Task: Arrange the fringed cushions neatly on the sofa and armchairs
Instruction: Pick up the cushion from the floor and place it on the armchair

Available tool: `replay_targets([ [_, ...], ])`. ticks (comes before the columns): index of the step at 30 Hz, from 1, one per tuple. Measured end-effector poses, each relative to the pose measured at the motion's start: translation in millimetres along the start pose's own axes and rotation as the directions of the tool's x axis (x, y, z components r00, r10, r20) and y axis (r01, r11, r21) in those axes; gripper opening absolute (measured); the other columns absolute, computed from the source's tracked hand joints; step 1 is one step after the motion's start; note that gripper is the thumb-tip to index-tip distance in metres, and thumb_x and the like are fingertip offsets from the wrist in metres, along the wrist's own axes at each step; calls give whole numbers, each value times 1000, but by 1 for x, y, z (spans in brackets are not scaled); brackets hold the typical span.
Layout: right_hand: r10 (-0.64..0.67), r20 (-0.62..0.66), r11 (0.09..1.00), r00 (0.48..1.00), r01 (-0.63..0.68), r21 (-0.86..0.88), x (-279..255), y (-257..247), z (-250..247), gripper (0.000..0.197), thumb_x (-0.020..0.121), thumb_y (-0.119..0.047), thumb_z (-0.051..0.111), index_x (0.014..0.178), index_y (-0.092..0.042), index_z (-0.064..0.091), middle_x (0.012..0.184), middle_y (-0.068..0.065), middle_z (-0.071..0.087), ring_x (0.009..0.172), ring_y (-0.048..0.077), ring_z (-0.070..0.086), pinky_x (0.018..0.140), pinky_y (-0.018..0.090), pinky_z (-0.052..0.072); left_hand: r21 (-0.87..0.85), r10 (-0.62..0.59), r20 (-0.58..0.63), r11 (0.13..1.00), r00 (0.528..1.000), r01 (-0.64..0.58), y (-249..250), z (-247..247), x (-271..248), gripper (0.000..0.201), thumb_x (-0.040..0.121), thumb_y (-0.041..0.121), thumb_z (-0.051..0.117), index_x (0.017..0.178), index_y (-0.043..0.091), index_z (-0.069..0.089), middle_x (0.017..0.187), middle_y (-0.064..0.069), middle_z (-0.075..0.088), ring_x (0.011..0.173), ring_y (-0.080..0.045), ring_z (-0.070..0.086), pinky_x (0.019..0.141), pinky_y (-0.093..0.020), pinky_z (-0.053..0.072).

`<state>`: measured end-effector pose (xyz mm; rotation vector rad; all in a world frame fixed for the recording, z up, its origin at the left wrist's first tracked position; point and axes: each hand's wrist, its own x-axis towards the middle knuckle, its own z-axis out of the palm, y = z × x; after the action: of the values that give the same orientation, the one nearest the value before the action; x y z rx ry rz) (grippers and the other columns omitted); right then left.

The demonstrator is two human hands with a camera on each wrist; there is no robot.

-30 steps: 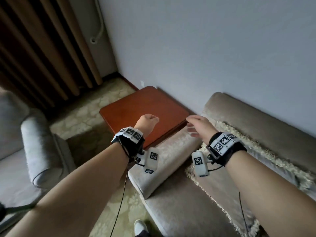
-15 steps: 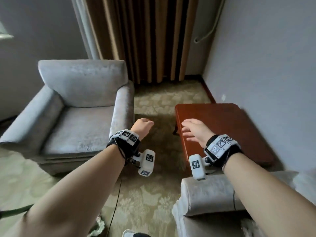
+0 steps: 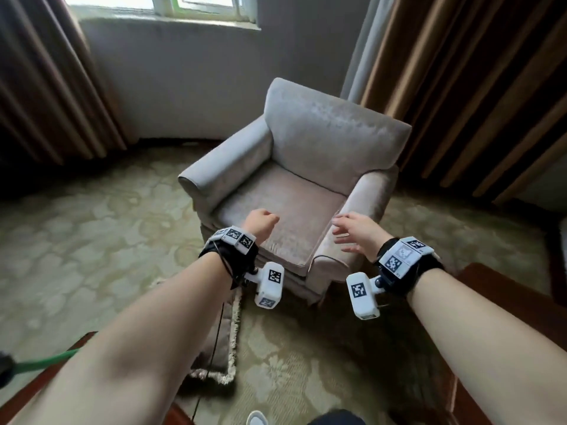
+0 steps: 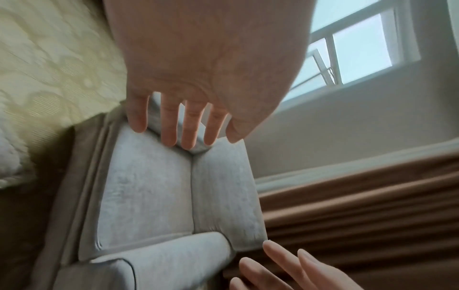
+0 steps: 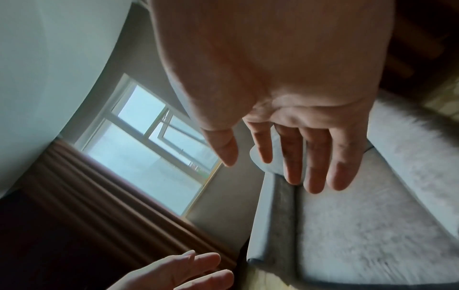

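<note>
Cushion point(image 3: 228, 338), fringed, lies on carpet under my left forearm, long axis running away from me toward armchair point(image 3: 294, 191); mostly hidden by the arm. Left hand point(image 3: 260, 223) nearer, fingers relaxed, holding nothing. Right hand point(image 3: 356, 236) spread, also empty. Other cushions out of view.

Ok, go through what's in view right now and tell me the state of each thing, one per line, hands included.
Left hand: fingers relaxed, holding nothing.
Right hand: fingers spread, holding nothing.
Armchair: upright, no cushion on its seat.
Fringed cushion: lying flat on the carpet in front of the armchair, partly hidden by the left arm.
Curtains: drawn back to both sides of the window.
Window: one pane tilted open.
</note>
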<state>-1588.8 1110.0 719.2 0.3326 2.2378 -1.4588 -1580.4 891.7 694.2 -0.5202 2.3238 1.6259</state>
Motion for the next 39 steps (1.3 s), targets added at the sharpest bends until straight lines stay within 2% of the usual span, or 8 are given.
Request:
replay_targets([
  [3,-14,119,997,993,23,-71,34,-25,45,21,95,-28,55,114,-19,55,90,3,57,76,20,57,64,28,43,-64,-109,-121,993,987,102,-38,-43,24,23,61,30,48,66,8,56,70,-14,51,70,-23,47,63,-32,33],
  [7,-27,280,988,960,69,-140,74,-48,92,17,97,-23,54,112,-16,56,89,5,57,72,19,55,61,25,42,-107,-215,-212,975,953,197,-60,-85,29,14,87,19,52,75,12,52,80,-11,46,63,-20,40,51,-28,22],
  [16,76,592,955,802,113,-275,195,-94,205,2,96,-16,52,98,-15,53,72,5,45,58,18,40,59,23,27,-305,-510,-396,857,763,415,-142,-145,77,15,81,24,51,68,17,48,73,-10,43,69,-24,36,50,-28,17],
  [21,148,653,919,743,141,-368,237,-91,272,6,94,-15,54,100,-16,55,69,3,45,56,16,40,55,22,29,-435,-650,-451,758,611,486,-190,-162,77,32,89,21,51,58,16,48,55,-3,42,53,-23,36,49,-26,23],
  [25,230,678,897,698,119,-427,254,-68,316,11,96,-15,53,106,-11,53,72,6,44,59,18,40,58,23,27,-482,-717,-453,697,530,531,-237,-163,72,31,86,15,51,55,16,47,56,-5,45,57,-23,39,54,-29,27],
  [30,304,637,851,708,98,-515,271,-32,363,8,94,-16,55,87,-18,55,76,6,51,60,19,48,60,24,34,-491,-752,-424,659,505,569,-299,-156,72,19,91,13,53,73,18,58,77,-1,54,82,-22,49,75,-27,35],
  [34,362,595,846,718,15,-532,291,6,400,5,94,-14,54,91,-18,55,70,4,49,58,19,45,60,24,35,-452,-778,-382,628,499,634,-358,-157,87,15,92,13,53,89,12,68,93,-6,59,95,-26,55,89,-30,42],
  [39,395,542,840,742,-53,-539,335,71,443,6,93,-16,56,98,-18,56,72,3,51,57,18,47,62,25,39,-361,-796,-354,600,490,714,-433,-156,125,28,94,19,52,116,10,65,118,-8,64,112,-30,57,86,-26,38],
])
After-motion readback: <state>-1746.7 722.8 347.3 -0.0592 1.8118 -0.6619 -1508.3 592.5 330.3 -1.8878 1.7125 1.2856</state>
